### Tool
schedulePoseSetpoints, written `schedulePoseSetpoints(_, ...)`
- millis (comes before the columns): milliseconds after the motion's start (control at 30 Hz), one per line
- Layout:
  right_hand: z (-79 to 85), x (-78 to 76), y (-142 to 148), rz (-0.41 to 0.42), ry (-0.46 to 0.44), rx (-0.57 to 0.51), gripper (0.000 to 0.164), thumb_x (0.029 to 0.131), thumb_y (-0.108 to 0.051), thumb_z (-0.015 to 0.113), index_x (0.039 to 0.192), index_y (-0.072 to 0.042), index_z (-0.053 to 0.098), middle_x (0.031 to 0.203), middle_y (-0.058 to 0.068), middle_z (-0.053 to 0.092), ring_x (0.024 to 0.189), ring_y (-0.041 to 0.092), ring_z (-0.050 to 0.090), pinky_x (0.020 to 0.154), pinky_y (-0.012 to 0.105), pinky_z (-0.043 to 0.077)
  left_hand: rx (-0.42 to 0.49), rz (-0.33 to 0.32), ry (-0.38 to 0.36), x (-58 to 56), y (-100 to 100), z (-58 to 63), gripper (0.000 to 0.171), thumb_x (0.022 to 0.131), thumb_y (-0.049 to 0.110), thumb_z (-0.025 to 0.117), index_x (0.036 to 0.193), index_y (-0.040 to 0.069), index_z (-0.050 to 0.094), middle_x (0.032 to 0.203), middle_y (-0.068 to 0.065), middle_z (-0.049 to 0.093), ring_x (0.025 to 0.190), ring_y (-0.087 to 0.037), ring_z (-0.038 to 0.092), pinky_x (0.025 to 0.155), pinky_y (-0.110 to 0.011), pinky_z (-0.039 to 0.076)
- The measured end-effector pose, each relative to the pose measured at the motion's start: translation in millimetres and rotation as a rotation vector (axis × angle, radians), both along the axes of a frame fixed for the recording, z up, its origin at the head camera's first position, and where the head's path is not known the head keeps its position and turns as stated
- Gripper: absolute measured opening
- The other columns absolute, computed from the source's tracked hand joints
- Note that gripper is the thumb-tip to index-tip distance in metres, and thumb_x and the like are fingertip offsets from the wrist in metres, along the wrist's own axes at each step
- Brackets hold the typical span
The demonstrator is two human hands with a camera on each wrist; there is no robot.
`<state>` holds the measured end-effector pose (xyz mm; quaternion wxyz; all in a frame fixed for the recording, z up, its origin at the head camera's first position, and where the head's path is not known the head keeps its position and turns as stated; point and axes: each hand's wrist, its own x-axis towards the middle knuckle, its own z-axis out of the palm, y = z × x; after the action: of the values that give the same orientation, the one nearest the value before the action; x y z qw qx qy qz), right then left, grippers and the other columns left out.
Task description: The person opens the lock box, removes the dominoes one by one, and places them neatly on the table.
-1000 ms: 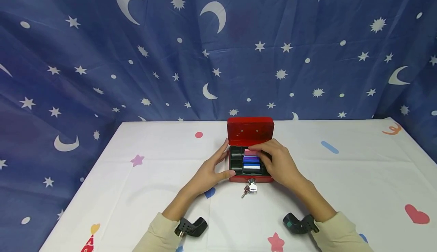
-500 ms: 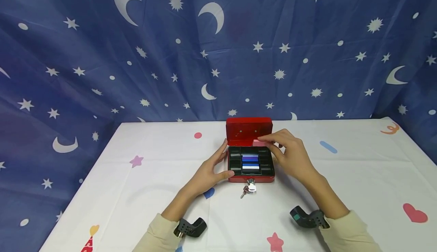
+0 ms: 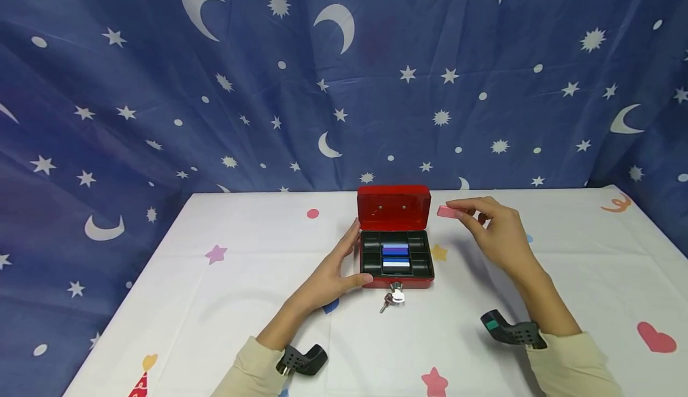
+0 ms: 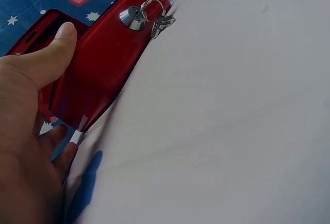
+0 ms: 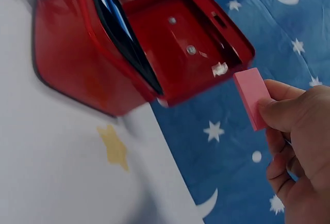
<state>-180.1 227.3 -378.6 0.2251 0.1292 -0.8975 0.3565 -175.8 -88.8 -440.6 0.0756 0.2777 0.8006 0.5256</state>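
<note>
A red cash box (image 3: 398, 282) stands with its lid (image 3: 394, 208) raised and a black compartment tray (image 3: 371, 264) inside. My left hand (image 3: 329, 274) steadies its left side, fingers extended along the wall and thumb on the front left corner. To the right of the lid, above the table, my right hand (image 3: 497, 230) pinches a small pink rectangular block (image 5: 251, 98) between thumb and fingers. Blue and purple blocks (image 3: 395, 249) lie in the tray's middle column, with a blue-and-white piece (image 3: 396, 262) in front of them.
Keys (image 4: 161, 24) hang on a ring from the lock (image 4: 132, 18) at the box's front. A white cloth (image 3: 242, 301) printed with coloured shapes covers the table. Behind rises a dark blue curtain (image 3: 376, 128) with moons and stars.
My right hand has lifted the pink block out of the tray and carried it right, past the lid. The left hand has stayed at the box.
</note>
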Motion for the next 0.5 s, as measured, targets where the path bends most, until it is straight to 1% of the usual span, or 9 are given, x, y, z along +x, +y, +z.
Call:
schedulePoseSetpoints(100,-1.8,-0.6,7,-0.016,-0.042,0.001,0.026,0.088,-0.004,0.068,0.111,-0.015,0.073,0.094,0.002,0.067,0.076,0.013,0.047,0.061,0.023,0.038,0.026,0.013,-0.023,-0.1,0,0.1,0.101,0.080,0.024,0.078,0.154,0.033,0.010,0.156,0.014,0.013,0.140,-0.014,0.026,0.112,-0.042,0.023)
schedulePoseSetpoints(167,-3.6,-1.4,11,-0.023,-0.067,0.004,0.024,0.089,-0.007,0.068,0.111,-0.016,0.073,0.093,0.002,0.066,0.071,0.015,0.047,0.057,0.024,0.037,0.044,0.027,-0.050,-0.6,0,-0.1,0.102,0.078,0.023,0.079,0.153,0.037,0.012,0.156,0.013,0.017,0.139,-0.015,0.029,0.112,-0.046,0.022)
schedulePoseSetpoints(233,-6.1,-2.9,14,-0.028,-0.085,0.001,0.023,0.089,-0.009,0.068,0.110,-0.016,0.073,0.093,0.003,0.067,0.069,0.017,0.047,0.057,0.023,0.037,0.066,0.029,-0.069,-2.4,1,-0.2,0.102,0.078,0.021,0.080,0.153,0.038,0.013,0.156,0.012,0.018,0.138,-0.016,0.030,0.112,-0.049,0.020)
schedulePoseSetpoints(300,-8.9,-4.1,16,-0.033,-0.107,0.000,0.021,0.090,-0.011,0.068,0.109,-0.016,0.074,0.093,0.003,0.068,0.068,0.018,0.047,0.055,0.023,0.038,0.082,0.024,-0.088,-4.6,1,-0.3,0.104,0.077,0.018,0.081,0.153,0.039,0.013,0.156,0.013,0.015,0.138,-0.017,0.030,0.112,-0.049,0.019)
schedulePoseSetpoints(400,-13.3,-6.1,19,-0.032,-0.125,0.004,0.020,0.090,-0.012,0.068,0.109,-0.016,0.074,0.090,0.004,0.069,0.072,0.018,0.049,0.059,0.021,0.040,0.089,0.008,-0.110,-6.0,2,2.3,0.106,0.076,0.012,0.081,0.154,0.034,0.011,0.157,0.009,0.009,0.138,-0.022,0.030,0.113,-0.049,0.018)
schedulePoseSetpoints(500,-16.7,-7.6,20,-0.027,-0.144,0.006,0.020,0.090,-0.011,0.068,0.108,-0.016,0.074,0.085,0.005,0.068,0.071,0.018,0.050,0.059,0.021,0.040,0.095,-0.018,-0.119,-2.7,1,13.6,0.106,0.077,0.009,0.080,0.155,0.023,0.010,0.158,0.002,0.007,0.137,-0.029,0.031,0.112,-0.051,0.019)
